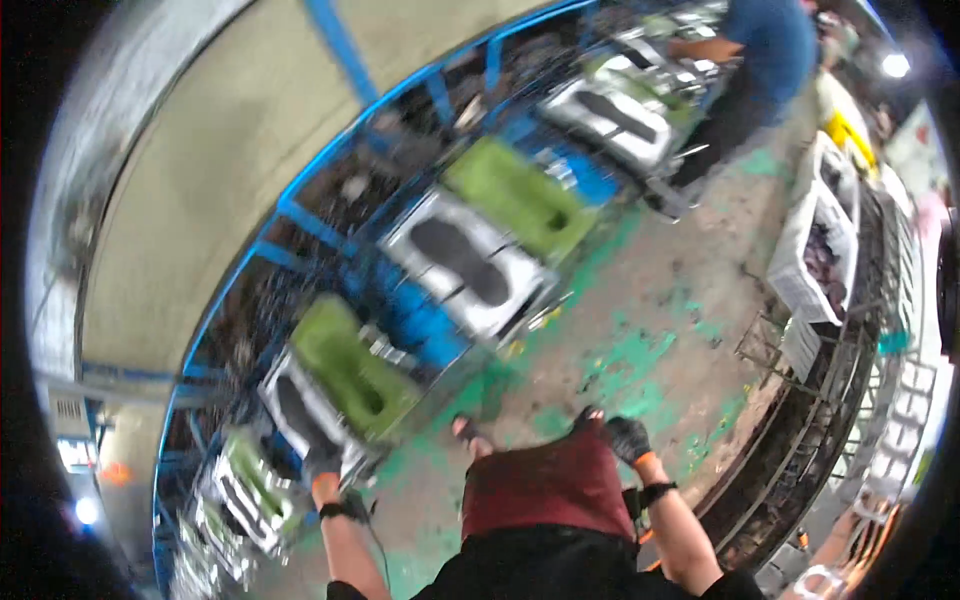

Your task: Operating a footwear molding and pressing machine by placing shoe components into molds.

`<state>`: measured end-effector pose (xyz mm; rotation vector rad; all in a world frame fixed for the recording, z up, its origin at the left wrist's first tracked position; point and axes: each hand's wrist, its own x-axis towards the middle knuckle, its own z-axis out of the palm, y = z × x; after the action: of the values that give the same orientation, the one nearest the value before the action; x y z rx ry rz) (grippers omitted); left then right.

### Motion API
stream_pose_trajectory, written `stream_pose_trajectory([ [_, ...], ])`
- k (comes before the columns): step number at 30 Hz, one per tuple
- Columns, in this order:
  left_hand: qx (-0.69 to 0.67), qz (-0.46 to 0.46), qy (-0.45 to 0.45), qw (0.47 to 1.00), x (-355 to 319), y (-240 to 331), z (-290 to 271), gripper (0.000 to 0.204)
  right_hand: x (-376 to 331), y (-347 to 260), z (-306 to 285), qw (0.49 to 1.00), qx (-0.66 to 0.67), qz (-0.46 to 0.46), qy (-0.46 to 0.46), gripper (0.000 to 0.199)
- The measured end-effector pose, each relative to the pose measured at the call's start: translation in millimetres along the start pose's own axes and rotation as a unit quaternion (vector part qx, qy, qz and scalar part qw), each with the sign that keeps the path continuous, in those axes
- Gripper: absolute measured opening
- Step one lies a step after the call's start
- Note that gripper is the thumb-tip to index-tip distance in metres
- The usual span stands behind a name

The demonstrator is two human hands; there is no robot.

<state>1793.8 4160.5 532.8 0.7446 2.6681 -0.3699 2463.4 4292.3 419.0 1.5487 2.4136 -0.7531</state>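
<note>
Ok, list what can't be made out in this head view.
Head view, blur: whether the left hand grips the silver plate beside it.
Head view, dark glove and blur: whether the right hand holds anything.
Head view, upper edge: the co-worker's head, cut off above the blue shirt.
Head view, too small and blurred: what the dark pieces in the white crate are.

My 2 gloves (pixel 628 440) are dark grey, cuffs (pixel 648 463) orange, shorts (pixel 545 488) dark red. I see black soles (pixel 460 260), silver plates (pixel 523 276), green panels (pixel 515 198), blue rails (pixel 285 205) and a brown-grey floor (pixel 680 260) patched green.
</note>
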Motion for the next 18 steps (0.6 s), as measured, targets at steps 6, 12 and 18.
stream_pose_trajectory([
  [6, 0.234, 0.385, 0.096, 0.888, -168, 368, -2, 0.042, -43, 212, -34, 0.977, 0.148, 0.149, 0.023, 0.036],
  [12, -0.081, 0.550, -0.188, 0.810, -250, 674, 113, 0.041, -31, 343, -145, 0.883, 0.415, 0.180, 0.120, 0.032],
  [18, -0.065, 0.558, -0.409, 0.719, -433, 990, 165, 0.044, -54, 567, -112, 0.589, 0.661, 0.427, 0.185, 0.021],
])
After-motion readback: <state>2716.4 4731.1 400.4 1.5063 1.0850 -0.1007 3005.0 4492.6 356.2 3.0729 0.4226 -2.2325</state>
